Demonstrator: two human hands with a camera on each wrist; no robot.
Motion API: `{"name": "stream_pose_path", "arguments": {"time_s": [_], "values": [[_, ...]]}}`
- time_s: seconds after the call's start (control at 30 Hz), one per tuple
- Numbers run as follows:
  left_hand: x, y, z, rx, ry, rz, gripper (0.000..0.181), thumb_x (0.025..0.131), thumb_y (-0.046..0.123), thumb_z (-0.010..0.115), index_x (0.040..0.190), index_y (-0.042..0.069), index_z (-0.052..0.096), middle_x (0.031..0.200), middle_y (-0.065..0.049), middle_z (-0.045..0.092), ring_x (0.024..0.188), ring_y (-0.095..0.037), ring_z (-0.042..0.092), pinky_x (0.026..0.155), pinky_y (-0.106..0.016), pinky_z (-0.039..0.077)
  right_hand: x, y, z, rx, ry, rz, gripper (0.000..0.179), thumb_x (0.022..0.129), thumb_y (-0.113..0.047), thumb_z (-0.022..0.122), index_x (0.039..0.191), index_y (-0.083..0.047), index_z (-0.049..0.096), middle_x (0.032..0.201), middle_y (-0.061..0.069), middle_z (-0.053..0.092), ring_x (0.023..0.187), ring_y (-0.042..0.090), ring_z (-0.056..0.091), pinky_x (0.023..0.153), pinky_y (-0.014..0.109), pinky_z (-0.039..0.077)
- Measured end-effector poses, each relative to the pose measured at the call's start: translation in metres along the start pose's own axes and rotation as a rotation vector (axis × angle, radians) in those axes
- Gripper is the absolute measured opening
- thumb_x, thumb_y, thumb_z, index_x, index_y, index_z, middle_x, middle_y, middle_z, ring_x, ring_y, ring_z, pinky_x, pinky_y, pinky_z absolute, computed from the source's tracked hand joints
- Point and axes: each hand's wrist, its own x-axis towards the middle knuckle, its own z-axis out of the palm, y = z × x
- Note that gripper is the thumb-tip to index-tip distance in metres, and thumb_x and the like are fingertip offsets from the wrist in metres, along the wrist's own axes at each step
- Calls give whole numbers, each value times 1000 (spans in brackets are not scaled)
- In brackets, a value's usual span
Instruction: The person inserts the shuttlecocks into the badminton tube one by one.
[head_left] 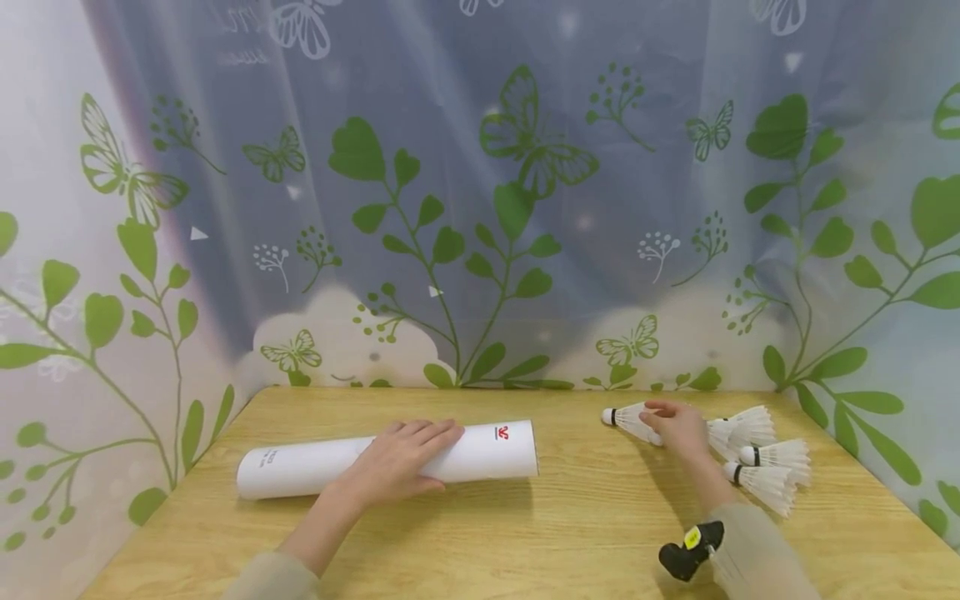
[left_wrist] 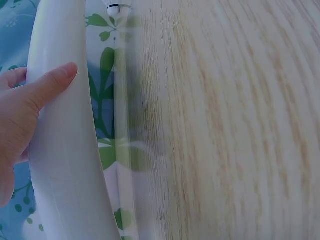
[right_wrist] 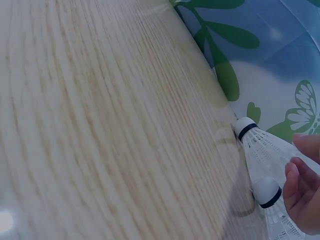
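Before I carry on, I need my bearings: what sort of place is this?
Probably an indoor tabletop workspace, perhaps curtained off. A wood-grain table stands against a curtain printed with leaves and butterflies, which also hangs along the sides. Whether it's a home or a studio, I can't tell.

This place is looking like a small curtained-off nook; whether it is belonging to a home or a studio, the views are not settling. A printed curtain (head_left: pixel 450 125) is hanging just behind the worktop (head_left: pixel 585 517) and closing in its left and right sides. Green leaves (head_left: pixel 357 150) and butterflies (head_left: pixel 534 152) are covering the curtain, giving the spot a domestic look. The worktop is showing a yellowish wood grain. Badminton gear is occupying it: white shuttlecocks (head_left: pixel 776 457) are lying on the worktop's right, and a white shuttlecock tube (head_left: pixel 480 454) is resting left of its middle.
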Motion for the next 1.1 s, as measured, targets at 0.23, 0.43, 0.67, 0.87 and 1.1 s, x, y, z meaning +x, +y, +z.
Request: {"name": "stream_pose_path", "arguments": {"time_s": [0.23, 0.43, 0.67, 0.87, 1.1], "values": [[1, 0, 0, -2, -12, -2, 79, 71, 41, 77, 137, 9, 46, 133, -6, 52, 111, -24, 55, 85, -42, 49, 1, 1, 6, 14, -20, -19, 32, 89, -12, 59, 113, 9, 60, 106, 27, 62, 86, 34, 62, 62, 30, 48], [1, 0, -1, -10, -13, -5, 79, 71, 39, 78, 136, 8, 46, 133, -7, 52, 110, -25, 55, 85, -43, 49, -1, -3, 7, -16, -9, -34, 27, 89, -11, 59, 109, 8, 63, 103, 27, 63, 86, 35, 62, 64, 33, 48], [0, 0, 0, -3, -11, -2, 79, 71, 40, 77, 137, 8, 46, 132, -7, 52, 110, -25, 55, 85, -42, 49, -4, -9, 4, 54, -36, 6, 26, 89, -9, 60, 108, 8, 63, 102, 24, 64, 85, 30, 62, 60, 26, 50], [0, 0, 0, -9, -16, -6, 79, 72, 41, 77, 136, 8, 46, 133, -7, 52, 111, -25, 54, 86, -43, 49, -9, -19, 2, 126, -64, 5, 28, 88, -11, 61, 111, 6, 63, 109, 22, 63, 92, 29, 60, 69, 32, 54], [0, 0, 1, -12, -18, -8, 80, 72, 41, 77, 137, 9, 45, 133, -8, 51, 111, -25, 55, 87, -43, 49, -22, -31, -2, 203, -110, -26, 31, 89, -12, 61, 113, 6, 61, 110, 18, 64, 86, 13, 57, 67, 27, 51]]}}
